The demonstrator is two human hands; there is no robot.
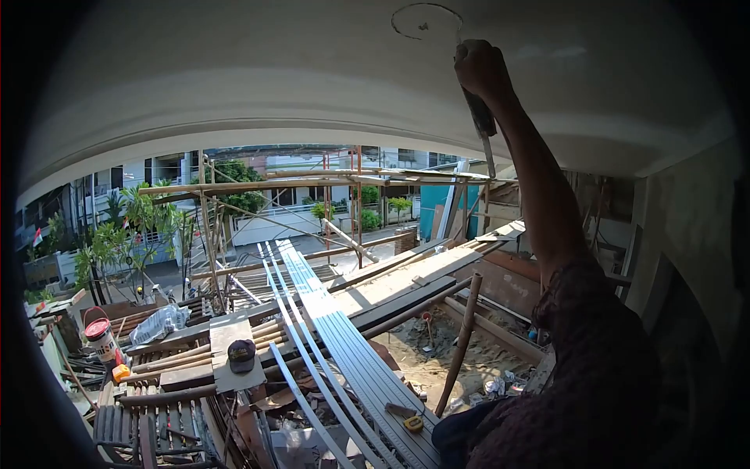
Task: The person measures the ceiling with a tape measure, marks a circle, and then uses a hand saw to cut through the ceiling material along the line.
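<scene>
My right hand (483, 69) is raised to the pale ceiling (312, 55), its fingers closed around a long, narrow tool with a dark body (478, 113). A thin metal strip sticks out below the fist, and a slim tip meets the ceiling above it. I cannot make out the tool's exact kind. Just left of the tip is a dark round outline (393, 23), with a small rough mark inside it. Below, a small handsaw with a yellow handle (412, 423) lies on a stack of metal channels (351, 344). My left hand is out of view.
Wooden planks (414, 273) and bamboo poles (266, 186) form scaffolding around me. A dark cap (241, 356) rests on a board at left, near a white bucket with a red lid (98, 330). A slanting pole (461, 344) stands before the sandy ground (437, 352).
</scene>
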